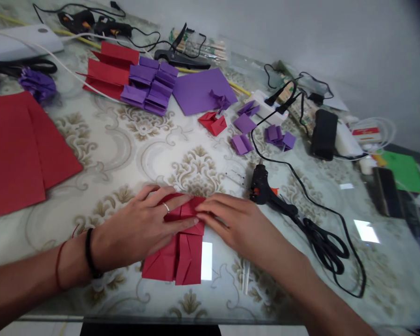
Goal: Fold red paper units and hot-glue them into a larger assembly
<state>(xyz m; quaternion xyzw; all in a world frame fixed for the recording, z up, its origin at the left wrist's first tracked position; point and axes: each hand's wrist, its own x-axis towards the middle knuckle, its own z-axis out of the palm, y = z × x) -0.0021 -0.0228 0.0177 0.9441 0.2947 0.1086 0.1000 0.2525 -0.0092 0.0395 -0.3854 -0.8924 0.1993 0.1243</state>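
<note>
A red paper (pixel 189 254), folded into creased panels, lies on the glass-topped table near its front edge. My left hand (pixel 150 221) rests over its upper left part with the fingers stretched out and apart, pressing on the sheet. At the upper right edge, my right hand (pixel 231 217) has its fingertips pinched together on the red paper. Both hands cover much of its upper half. Right of my right hand lie a black hot glue gun (pixel 266 186) and black-handled scissors (pixel 327 245).
Large red sheets (pixel 17 154) lie at the left. Behind are folded purple paper pieces (pixel 150 86), a purple sheet (pixel 203 91), a small red folded piece (pixel 213 122) and black pliers (pixel 182 58). A black cord (pixel 308 193) loops from a white power strip (pixel 269 107).
</note>
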